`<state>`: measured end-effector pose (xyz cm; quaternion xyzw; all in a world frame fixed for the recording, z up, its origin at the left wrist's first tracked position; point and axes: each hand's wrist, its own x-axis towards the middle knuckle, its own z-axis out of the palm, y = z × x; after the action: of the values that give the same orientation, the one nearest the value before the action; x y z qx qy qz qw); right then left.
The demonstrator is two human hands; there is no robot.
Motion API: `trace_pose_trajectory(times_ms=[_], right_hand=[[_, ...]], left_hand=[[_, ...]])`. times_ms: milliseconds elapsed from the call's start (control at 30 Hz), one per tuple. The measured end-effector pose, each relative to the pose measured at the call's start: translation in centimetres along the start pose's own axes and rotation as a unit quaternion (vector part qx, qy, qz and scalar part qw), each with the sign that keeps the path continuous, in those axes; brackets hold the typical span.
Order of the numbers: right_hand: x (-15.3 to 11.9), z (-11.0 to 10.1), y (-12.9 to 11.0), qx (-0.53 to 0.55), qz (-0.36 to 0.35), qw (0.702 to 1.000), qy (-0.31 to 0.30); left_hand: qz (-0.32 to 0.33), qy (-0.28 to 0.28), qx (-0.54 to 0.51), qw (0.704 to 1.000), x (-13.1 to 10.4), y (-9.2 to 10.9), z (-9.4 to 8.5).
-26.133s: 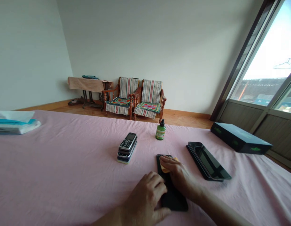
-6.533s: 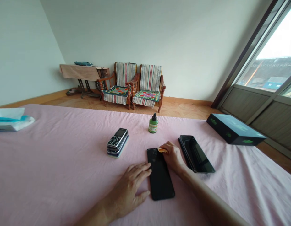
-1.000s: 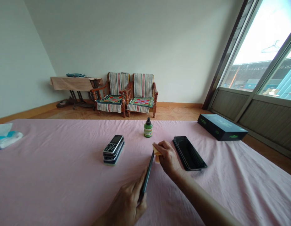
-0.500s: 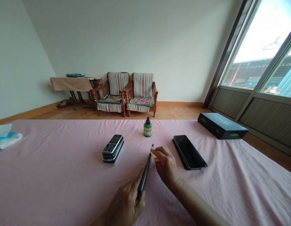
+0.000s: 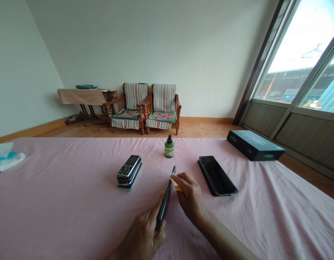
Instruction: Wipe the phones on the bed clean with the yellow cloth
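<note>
A dark, thin phone [image 5: 164, 207] stands on its edge, tilted, with my left hand [image 5: 145, 227] closed round its near end. Pinched in my right hand [image 5: 190, 195] is a small yellow cloth [image 5: 175, 183], which touches the phone's upper right side. Left of my hands lies a stack of phones [image 5: 130, 172], a silver and black keypad phone on top. To the right are dark touchscreen phones [image 5: 218, 176], one on another. A green bottle [image 5: 169, 147] with a black cap stands upright beyond the held phone.
The table has a pink cloth [image 5: 69, 202]. A black box [image 5: 255, 144] sits at its back right, and a tissue pack [image 5: 7, 160] at the left edge. Past the table are two wooden chairs [image 5: 163, 99] and a covered stand [image 5: 83, 96].
My right hand has slid slightly down and toward me along the phone with the yellow cloth. The held phone has shifted a little to the left.
</note>
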<state>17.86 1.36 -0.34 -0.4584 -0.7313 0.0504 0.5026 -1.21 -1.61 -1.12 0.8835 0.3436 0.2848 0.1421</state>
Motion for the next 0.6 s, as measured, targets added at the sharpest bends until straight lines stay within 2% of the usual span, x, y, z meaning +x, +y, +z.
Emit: trace_pose_trajectory(times_ms=[100,267,400,600], right_hand=[[-0.58,0.03,-0.53,0.005,-0.016,1.000,-0.014],[-0.43,0.09,-0.64,-0.011,-0.012,1.000,0.014],[-0.58,0.04,-0.99,-0.008,-0.026,1.000,-0.009],[-0.58,0.07,-1.00,-0.015,-0.019,1.000,0.007]], left_hand=[[0.007,-0.003,0.005,1.000,0.04,-0.13,0.12],[0.007,-0.004,0.003,1.000,0.08,0.04,0.01],[0.016,0.009,0.019,1.000,0.11,0.12,-0.06],[0.015,0.010,0.019,1.000,0.06,-0.18,0.17]])
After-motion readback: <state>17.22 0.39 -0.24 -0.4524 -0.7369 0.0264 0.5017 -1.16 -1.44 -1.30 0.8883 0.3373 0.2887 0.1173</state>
